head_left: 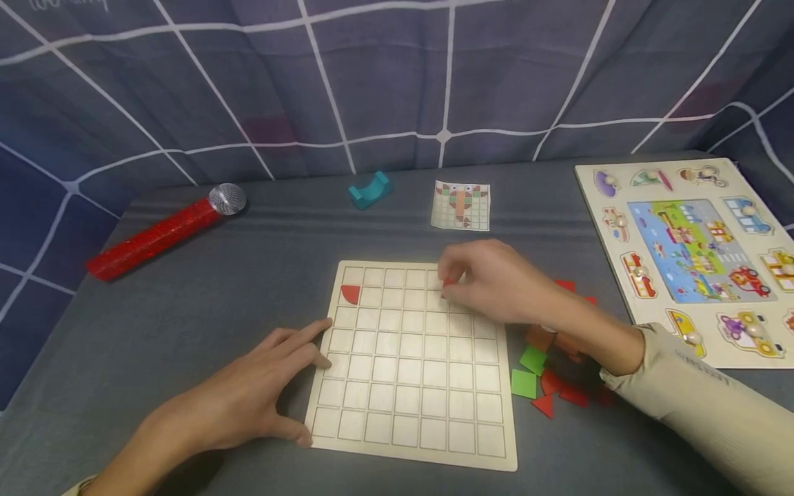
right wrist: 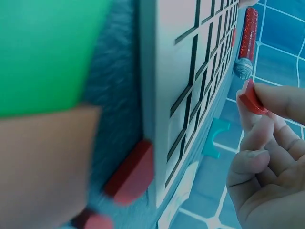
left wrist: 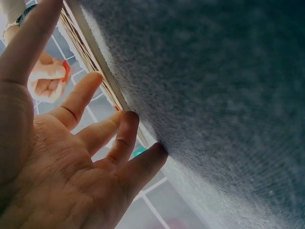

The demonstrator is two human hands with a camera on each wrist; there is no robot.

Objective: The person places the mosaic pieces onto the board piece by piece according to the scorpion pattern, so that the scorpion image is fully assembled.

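Note:
A pale wooden grid board (head_left: 409, 399) lies flat on the grey cloth. One red quarter-circle piece (head_left: 351, 294) sits in a cell near its upper left corner. My right hand (head_left: 490, 279), over the upper right part of the board, pinches a small red piece (right wrist: 252, 98) with a curved edge between thumb and index finger. Spread along the board's left edge, my left hand (head_left: 248, 386) touches it with its fingertips and thumb, the fingers fairly straight. Partly under my right forearm lie loose red, green and orange-brown pieces, among them a green square (head_left: 524, 384) and a red triangle (head_left: 542, 406).
Behind the board lie a small printed pattern card (head_left: 461, 207) and a teal curved block (head_left: 370, 191). A red microphone (head_left: 164, 234) rests at the far left. On the right is a wooden picture puzzle (head_left: 701, 251) with knobs. A checked curtain (head_left: 384, 83) hangs behind.

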